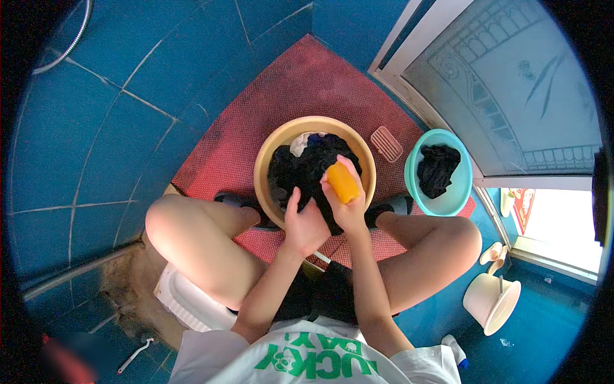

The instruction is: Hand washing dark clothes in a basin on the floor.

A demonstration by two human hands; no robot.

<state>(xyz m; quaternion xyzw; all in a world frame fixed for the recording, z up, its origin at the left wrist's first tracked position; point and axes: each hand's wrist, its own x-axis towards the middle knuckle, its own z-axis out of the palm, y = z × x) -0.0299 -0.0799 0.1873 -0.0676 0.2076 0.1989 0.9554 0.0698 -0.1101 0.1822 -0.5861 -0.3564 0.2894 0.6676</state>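
My right hand [352, 208] holds an orange-yellow bar of soap [344, 184] above the near right side of a tan round basin [261, 166]. Dark wet clothing [310, 168] fills the basin, with a small white cloth [298, 144] at its far side. Over the basin's near rim, my left hand [307, 229] is closed on part of the black garment, its thumb pointing up. The fingers of that hand are partly hidden behind the palm.
A pink soap dish [386, 144] lies right of the basin. Beside it a turquoise basin [412, 163] holds black cloth [438, 170]. A red textured mat [275, 96] covers the floor between blue tiled walls [96, 147] and a frosted door [511, 96]. A whitish bucket [486, 301] lies at right.
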